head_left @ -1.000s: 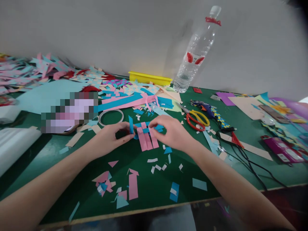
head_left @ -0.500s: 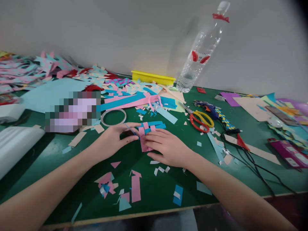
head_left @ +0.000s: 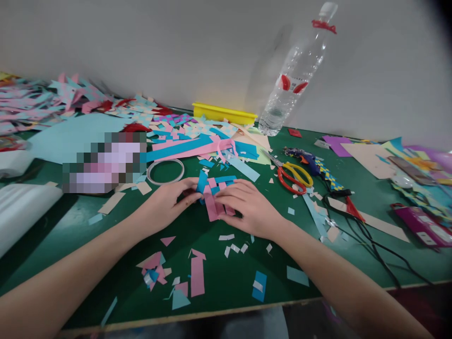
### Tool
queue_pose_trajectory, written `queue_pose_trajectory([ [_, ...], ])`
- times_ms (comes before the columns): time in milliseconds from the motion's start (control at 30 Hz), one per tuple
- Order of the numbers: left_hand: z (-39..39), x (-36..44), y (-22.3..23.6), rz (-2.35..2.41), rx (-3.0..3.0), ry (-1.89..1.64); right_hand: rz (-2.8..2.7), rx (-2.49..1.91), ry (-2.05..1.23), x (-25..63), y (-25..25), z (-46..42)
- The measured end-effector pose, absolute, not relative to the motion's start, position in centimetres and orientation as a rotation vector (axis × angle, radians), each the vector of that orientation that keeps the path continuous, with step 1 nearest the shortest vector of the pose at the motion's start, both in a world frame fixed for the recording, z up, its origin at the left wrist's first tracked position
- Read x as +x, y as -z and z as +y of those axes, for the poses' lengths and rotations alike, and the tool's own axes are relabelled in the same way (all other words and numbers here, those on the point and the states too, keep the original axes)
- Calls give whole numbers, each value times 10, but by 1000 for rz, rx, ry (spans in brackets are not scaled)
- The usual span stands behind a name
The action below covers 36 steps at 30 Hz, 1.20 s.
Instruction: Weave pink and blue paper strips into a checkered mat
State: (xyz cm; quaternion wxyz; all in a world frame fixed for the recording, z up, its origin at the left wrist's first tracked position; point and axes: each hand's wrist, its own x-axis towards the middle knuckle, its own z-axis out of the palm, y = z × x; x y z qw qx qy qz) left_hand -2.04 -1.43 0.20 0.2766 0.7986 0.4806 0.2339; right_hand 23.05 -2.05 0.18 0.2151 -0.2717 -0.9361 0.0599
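Interlacing appears underway on the green table, left hand pinching a blue strip, right hand touching the pink-and-blue weave between them, fingers slightly spread, the next move requiring aligned strips.

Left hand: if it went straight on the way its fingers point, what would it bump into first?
The left hand would likely meet the pink paper strips right beside it, then the right hand beyond them; one view leaves exact depth unclear.
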Motion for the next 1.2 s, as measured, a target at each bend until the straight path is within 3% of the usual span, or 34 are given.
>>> queue_pose_trajectory([
  [633,-19,-21,-1,1340,2276,-728,-2675,-626,42,232,-1,-16],
  [1200,-19,-17,6,1225,2511,-791,-2215,-921,-189,223,3,-18],
])
